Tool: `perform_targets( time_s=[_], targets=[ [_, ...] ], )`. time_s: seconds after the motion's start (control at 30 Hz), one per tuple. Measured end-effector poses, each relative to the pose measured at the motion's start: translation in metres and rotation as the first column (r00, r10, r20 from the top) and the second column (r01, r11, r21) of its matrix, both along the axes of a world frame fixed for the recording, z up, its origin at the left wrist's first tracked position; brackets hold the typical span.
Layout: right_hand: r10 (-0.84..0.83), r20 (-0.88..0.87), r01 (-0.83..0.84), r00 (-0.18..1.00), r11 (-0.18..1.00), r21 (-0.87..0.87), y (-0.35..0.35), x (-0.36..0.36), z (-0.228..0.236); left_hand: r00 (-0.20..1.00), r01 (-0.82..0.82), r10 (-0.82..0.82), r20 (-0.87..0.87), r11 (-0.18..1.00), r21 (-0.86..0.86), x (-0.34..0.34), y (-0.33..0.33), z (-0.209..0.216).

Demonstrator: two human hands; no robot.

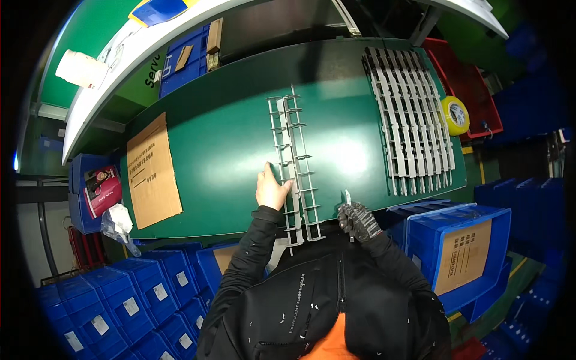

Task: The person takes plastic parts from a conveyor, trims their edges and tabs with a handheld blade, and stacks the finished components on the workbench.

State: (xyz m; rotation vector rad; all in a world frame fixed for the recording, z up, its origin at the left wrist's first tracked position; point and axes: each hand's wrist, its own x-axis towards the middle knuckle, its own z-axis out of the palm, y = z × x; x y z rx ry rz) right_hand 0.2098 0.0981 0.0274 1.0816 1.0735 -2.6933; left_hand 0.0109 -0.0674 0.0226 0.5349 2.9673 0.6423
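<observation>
A long grey part (286, 141), with rods and rows of small crosswise tabs, lies lengthwise on the green table (222, 138). Its near end reaches past the front edge towards my body. My bare left hand (272, 189) holds it from the left, thumb over its middle strip and forefinger pointing up alongside. To the right of the part, by the table's front edge, my right hand (359, 221) wears a grey knit glove. It is closed round a slim knife-like tool (347, 195), whose pale pointed tip sticks up, apart from the part. The glove hides most of the handle.
Several similar grey parts (414, 120) lie side by side at the table's right, next to a yellow tape roll (456, 115) and a red bin (480, 102). Flat cardboard (153, 171) lies at left. Blue crates (459, 252) stand along the near side; a white shelf (114, 90) overhangs the far left.
</observation>
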Motion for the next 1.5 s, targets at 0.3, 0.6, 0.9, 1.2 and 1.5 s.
perform_targets(
  time_s=[0.3,0.6,0.9,1.2,1.5],
  targets=[
    [0.127,-0.106,-0.108,0.986,0.979,0.173,0.007,-0.046,0.053,0.898,-0.190,-0.146,0.414,0.722,0.666,-0.029,-0.041,0.004],
    [-0.030,-0.234,0.100,0.972,0.950,0.295,0.011,-0.114,0.108,0.610,-0.109,-0.548,0.573,0.657,0.746,0.046,-0.075,0.103],
    [0.071,-0.230,0.010,0.970,0.942,0.335,0.005,-0.087,0.131,0.405,-0.247,-0.697,0.592,0.540,0.805,0.039,-0.059,0.110],
    [0.205,-0.073,-0.109,0.976,0.747,0.655,0.015,-0.059,0.129,0.186,-0.419,-0.723,0.665,0.554,0.719,0.056,-0.037,0.126],
    [0.417,-0.040,-0.023,0.908,0.146,0.989,0.009,-0.051,0.131,0.243,-0.434,-0.658,0.713,0.584,0.686,0.061,-0.041,0.128]
  ],
)
